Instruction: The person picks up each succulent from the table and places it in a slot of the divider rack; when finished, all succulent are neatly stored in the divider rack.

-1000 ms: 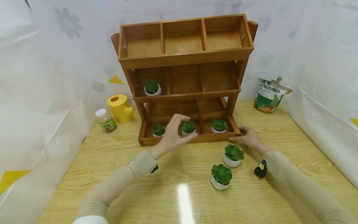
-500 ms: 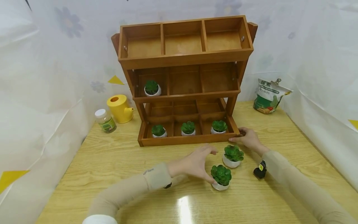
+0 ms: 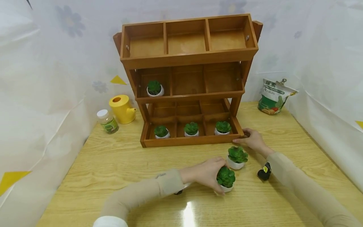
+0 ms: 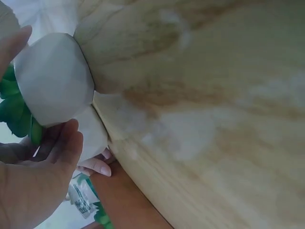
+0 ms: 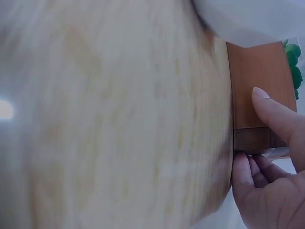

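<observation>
**Manually gripped: potted succulent on a wood-grain tabletop**

The left hand clasps the white pot from the side toward the tabletop's left edge, thumb against its near wall, fingers curled against its far wall; green leaves show between them. The pot stands slightly closer to the tabletop's right edge. A second plant stands just beyond, toward the front right corner of the wooden shelf. At that corner, the right hand pinches the shelf, thumb in front, fingers at the side.
</observation>
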`<action>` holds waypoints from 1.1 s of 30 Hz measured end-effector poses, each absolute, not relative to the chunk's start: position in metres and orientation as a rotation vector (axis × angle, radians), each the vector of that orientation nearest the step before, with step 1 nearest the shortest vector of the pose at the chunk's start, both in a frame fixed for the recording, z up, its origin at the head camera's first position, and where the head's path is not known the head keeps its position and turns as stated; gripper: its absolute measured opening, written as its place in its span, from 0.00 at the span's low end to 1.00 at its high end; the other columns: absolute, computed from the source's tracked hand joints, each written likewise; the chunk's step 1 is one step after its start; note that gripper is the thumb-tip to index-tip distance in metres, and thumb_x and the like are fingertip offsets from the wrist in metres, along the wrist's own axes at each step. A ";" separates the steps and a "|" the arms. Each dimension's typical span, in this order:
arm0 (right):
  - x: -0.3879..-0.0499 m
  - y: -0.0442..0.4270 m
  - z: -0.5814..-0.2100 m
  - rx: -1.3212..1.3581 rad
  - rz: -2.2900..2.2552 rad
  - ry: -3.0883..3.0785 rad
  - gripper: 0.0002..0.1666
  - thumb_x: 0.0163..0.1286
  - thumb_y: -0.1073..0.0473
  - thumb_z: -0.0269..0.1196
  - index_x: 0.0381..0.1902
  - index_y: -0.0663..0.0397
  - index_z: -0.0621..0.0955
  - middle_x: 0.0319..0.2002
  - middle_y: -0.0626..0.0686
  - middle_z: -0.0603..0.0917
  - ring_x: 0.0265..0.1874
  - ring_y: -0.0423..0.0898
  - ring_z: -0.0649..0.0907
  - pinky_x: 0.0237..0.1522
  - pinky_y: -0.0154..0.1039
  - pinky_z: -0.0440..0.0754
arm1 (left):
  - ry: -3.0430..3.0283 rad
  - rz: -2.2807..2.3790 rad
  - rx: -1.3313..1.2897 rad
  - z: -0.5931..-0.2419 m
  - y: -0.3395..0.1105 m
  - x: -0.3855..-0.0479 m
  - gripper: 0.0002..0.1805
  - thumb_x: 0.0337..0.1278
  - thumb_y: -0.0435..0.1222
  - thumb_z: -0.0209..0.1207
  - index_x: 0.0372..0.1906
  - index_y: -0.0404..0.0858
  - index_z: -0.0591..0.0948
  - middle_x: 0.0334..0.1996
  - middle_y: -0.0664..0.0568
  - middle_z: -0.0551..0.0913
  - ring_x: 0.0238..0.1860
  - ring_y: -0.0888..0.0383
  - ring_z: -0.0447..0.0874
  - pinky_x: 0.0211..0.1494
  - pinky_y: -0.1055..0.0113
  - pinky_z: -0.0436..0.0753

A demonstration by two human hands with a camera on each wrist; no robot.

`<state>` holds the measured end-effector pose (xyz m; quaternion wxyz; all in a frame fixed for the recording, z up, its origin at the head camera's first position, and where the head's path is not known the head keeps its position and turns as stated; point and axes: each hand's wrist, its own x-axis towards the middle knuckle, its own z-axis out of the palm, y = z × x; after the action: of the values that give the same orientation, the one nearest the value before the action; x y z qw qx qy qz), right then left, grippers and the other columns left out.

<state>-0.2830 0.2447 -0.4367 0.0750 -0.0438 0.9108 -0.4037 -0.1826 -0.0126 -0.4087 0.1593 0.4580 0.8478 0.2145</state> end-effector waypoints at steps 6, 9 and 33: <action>-0.282 0.244 -0.436 -0.132 -1.230 2.728 0.50 0.59 0.42 0.69 0.67 0.70 0.64 0.62 0.71 0.71 0.57 0.64 0.74 0.55 0.55 0.75 | 2.427 0.601 1.321 -0.412 -0.009 -0.183 0.42 0.39 0.51 0.74 0.59 0.38 0.70 0.54 0.53 0.75 0.51 0.67 0.75 0.51 0.81 0.74; -0.283 0.244 -0.436 -0.134 -1.234 2.726 0.51 0.58 0.41 0.69 0.67 0.70 0.65 0.61 0.70 0.72 0.56 0.63 0.75 0.55 0.55 0.75 | 2.426 0.625 1.292 -0.414 -0.009 -0.183 0.42 0.38 0.51 0.74 0.59 0.39 0.70 0.54 0.54 0.76 0.51 0.67 0.75 0.51 0.81 0.74; -0.284 0.245 -0.438 -0.138 -1.234 2.718 0.52 0.57 0.40 0.69 0.67 0.70 0.65 0.61 0.70 0.72 0.55 0.62 0.76 0.53 0.53 0.77 | 2.463 0.638 1.233 -0.414 -0.016 -0.183 0.36 0.39 0.50 0.73 0.56 0.41 0.73 0.50 0.57 0.78 0.47 0.69 0.75 0.49 0.81 0.74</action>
<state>-0.2845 0.2453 -0.4376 0.0765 -0.0460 0.9070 -0.4116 -0.1830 -0.0162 -0.4140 0.1564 0.4307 0.8605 0.2228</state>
